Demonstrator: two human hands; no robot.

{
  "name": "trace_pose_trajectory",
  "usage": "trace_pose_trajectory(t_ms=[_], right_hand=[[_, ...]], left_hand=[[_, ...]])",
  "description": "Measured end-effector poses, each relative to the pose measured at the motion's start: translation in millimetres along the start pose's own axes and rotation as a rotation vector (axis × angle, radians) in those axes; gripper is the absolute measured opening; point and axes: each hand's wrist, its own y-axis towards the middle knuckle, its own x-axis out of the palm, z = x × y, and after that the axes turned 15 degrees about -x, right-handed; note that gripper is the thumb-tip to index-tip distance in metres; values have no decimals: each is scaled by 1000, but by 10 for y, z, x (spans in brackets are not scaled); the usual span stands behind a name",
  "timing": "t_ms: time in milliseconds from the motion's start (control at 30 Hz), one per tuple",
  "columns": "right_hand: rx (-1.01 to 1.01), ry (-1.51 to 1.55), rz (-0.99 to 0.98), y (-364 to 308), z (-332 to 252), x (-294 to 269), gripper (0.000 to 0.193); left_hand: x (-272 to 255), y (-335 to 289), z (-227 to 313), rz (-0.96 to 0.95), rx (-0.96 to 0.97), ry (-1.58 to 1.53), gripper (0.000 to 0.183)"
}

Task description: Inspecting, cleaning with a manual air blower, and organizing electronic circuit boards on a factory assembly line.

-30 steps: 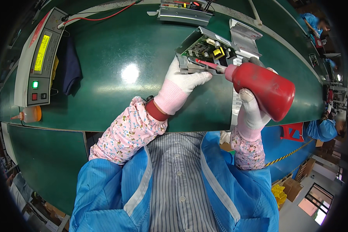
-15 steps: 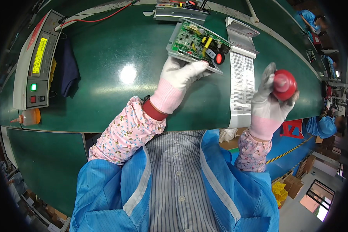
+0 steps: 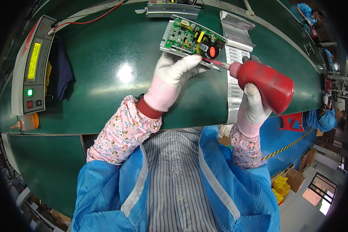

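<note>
My left hand (image 3: pixel 174 73), in a white glove with a pink cuff, grips the near edge of a circuit board (image 3: pixel 193 38) set in a silver metal bracket. The board is green, with yellow and black parts and a black disc bearing a red label. My right hand (image 3: pixel 255 102), gloved the same way, is wrapped round a red squeeze bottle (image 3: pixel 268 83). The bottle lies tilted, its thin nozzle pointing left. The nozzle's tip is at the board's near edge, close to my left thumb; whether it touches is too small to tell.
A sheet of printed labels (image 3: pixel 236 94) lies right of the board, below an empty metal bracket (image 3: pixel 237 31). Another board unit (image 3: pixel 172 9) sits at the back. On the left stand a tester (image 3: pixel 33 65) with a lit display, a dark cloth (image 3: pixel 64 71) and a small orange-based bottle (image 3: pixel 29 121).
My right hand has swung the red bottle from end-on to lying sideways and brought its nozzle left to the board's edge. The board has shifted slightly left and up.
</note>
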Motion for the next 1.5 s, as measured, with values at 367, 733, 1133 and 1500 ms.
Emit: trace_pose_trajectory(t_ms=[367,733,1133,1500], right_hand=[[4,5,19,-14,51,7,67],[39,20,101,-80,168,-88,59],[611,944,397,185,38,-105,69],[514,1635,383,595,-465,-459,79]], left_hand=[[0,-11,1,-14,-11,-8,34],[-9,6,4,-32,-13,14,25],[-170,27,71,-365,-53,-95,43],[-212,-75,149,-406,-89,-7,75]])
